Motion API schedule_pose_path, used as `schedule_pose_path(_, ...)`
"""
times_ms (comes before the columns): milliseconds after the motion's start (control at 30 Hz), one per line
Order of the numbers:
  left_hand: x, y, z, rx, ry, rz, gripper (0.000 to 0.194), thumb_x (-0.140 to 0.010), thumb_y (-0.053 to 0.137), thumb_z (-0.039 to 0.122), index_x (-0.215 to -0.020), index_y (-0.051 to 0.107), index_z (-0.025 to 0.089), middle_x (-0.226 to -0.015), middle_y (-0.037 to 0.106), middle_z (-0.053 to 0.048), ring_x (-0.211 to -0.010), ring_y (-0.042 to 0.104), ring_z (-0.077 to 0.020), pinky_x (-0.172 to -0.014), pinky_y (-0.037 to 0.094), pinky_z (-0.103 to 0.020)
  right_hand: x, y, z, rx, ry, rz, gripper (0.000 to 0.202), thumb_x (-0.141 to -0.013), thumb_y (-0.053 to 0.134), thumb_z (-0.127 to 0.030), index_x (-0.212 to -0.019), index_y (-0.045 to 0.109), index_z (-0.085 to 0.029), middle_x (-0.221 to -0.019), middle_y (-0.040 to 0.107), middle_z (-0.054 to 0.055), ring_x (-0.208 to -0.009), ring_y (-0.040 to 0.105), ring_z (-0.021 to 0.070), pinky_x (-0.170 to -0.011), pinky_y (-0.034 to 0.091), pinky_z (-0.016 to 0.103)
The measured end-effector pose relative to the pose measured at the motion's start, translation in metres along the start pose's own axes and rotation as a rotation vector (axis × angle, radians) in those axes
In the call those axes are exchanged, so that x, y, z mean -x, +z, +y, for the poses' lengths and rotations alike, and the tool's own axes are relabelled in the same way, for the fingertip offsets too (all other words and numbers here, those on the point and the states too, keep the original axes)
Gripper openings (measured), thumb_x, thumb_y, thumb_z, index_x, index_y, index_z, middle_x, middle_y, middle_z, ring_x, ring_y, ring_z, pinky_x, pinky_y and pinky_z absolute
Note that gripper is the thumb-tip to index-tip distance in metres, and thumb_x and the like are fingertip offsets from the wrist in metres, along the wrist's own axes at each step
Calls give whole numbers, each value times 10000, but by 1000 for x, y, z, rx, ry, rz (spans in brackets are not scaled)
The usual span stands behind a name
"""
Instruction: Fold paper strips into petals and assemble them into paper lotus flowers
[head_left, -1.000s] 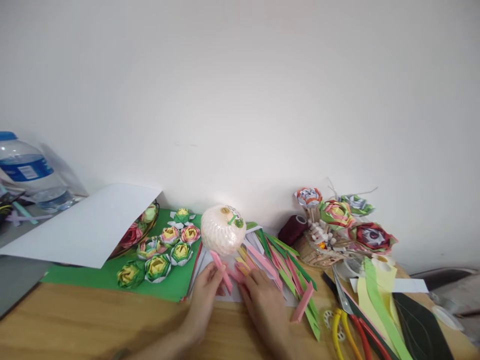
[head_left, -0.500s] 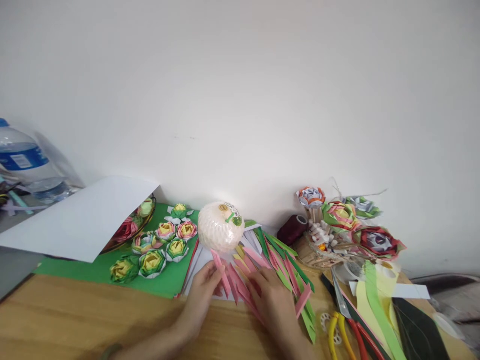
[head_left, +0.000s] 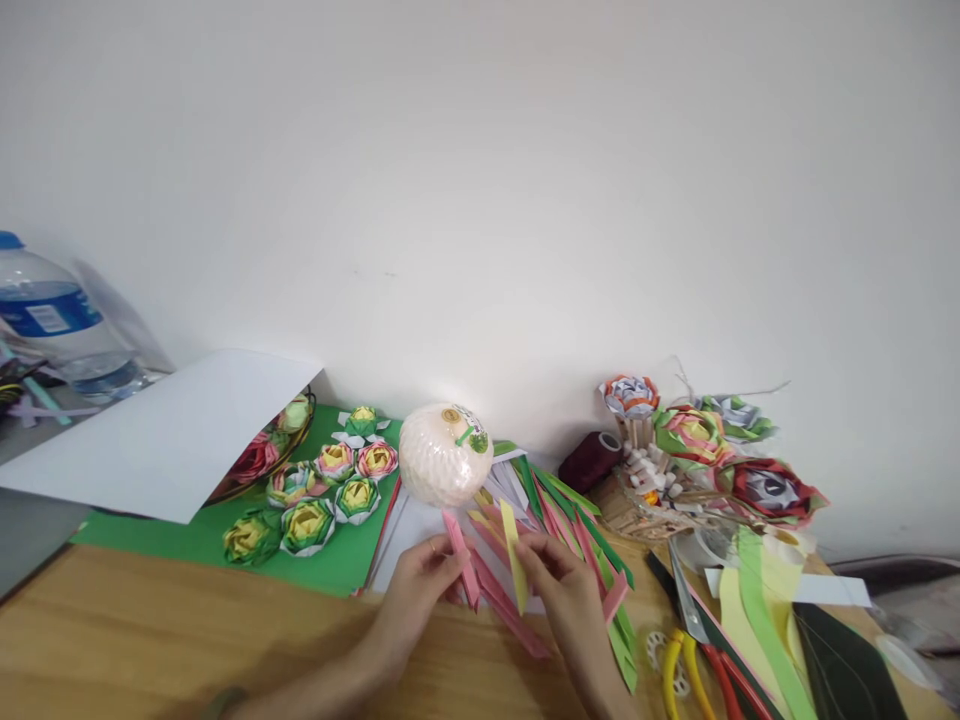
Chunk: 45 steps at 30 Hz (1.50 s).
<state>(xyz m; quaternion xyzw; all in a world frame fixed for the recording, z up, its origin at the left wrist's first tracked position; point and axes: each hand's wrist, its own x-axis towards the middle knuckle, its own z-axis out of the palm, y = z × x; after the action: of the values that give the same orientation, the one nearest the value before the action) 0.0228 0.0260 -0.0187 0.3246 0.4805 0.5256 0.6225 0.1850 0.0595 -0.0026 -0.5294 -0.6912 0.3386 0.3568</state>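
My left hand pinches pink folded paper strips upright between thumb and fingers. A hand's width to the right, my right hand holds a yellow folded paper strip by its side, and the two sets of paper are apart. Under and beyond my hands lies a pile of pink and green folded paper strips on white sheets. Just behind them sits a wrapped white ball of netted foam with a label on top.
Several folded paper flowers rest on green card at left, beside a tilted white sheet and a water bottle. At right are scissors, yellow-handled pliers, a dark thread spool and more paper flowers.
My right hand has risen from the pile and now holds up a yellow strip. My left hand keeps its pink strips, moved slightly right. The view has shifted a little.
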Motion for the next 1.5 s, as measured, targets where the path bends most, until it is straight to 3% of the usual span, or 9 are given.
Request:
schedule_pose_path(233, 3, 1, 0, 55, 2, -115, 279, -650, 692, 395, -738, 674, 130, -696, 648, -28, -646, 552, -153, -615, 429, -255, 20, 18, -17, 41, -127, -95, 189, -832, 532, -292, -786, 682, -188, -685, 658, 36, -588, 571, 154, -547, 422, 228)
schedule_pose_path(500, 4, 2, -2, 99, -75, -190, 303, -656, 691, 412, -756, 692, 126, -668, 657, -30, -608, 566, -143, -601, 438, -251, 23, 19, -16, 20, -307, -67, 167, -855, 498, -208, -824, 661, -189, -713, 645, 38, -617, 580, 140, -564, 446, 204)
schedule_pose_path(767, 5, 2, -2, 120, -77, -212, 307, -688, 672, 397, -847, 704, 136, -767, 689, -56, -710, 605, -180, -690, 464, -294, 22, 18, -22, -43, -301, -132, 191, -876, 472, -190, -935, 653, -196, -790, 631, 48, -716, 602, 145, -624, 472, 211)
schedule_pose_path(933, 4, 1, 1, 121, -19, -182, 245, -685, 685, 345, -826, 707, 146, -816, 693, -50, -852, 598, -201, -806, 444, -300, 23, 21, -17, -21, -365, -53, 194, -857, 490, -165, -947, 655, -216, -782, 610, 41, -717, 591, 143, -634, 475, 217)
schedule_pose_path(1067, 3, 1, 2, 161, -24, -96, 255, -658, 705, 340, -823, 684, 146, -822, 676, -48, -820, 592, -199, -762, 468, -315, 20, 23, -16, -74, -247, 27, 142, -823, 546, -236, -893, 666, -210, -898, 624, 72, -839, 597, 188, -697, 487, 261)
schedule_pose_path(1233, 1, 2, 0, 255, -22, -48, 240, -612, 748, 289, -773, 637, 149, -768, 654, -31, -738, 599, -168, -648, 489, -269, 18, 21, -22, -263, 80, -175, 230, -833, 531, -346, -848, 678, -170, -837, 682, 73, -764, 627, 197, -675, 485, 271)
schedule_pose_path(1300, 1, 2, 0, 273, -26, -40, 245, -601, 756, 278, -772, 637, 148, -775, 658, -34, -730, 600, -160, -645, 492, -267, 19, 21, -23, -276, 115, -176, 264, -825, 534, -375, -835, 685, -159, -829, 691, 73, -771, 624, 206, -692, 476, 275)
schedule_pose_path(1500, 3, 2, 4, 282, -30, -34, 222, -592, 763, 275, -734, 656, 143, -767, 673, -39, -722, 606, -161, -668, 495, -277, 20, 22, -19, -317, 144, -108, 327, -807, 515, -458, -748, 609, -151, -640, 608, 23, -589, 558, 159, -539, 433, 239)
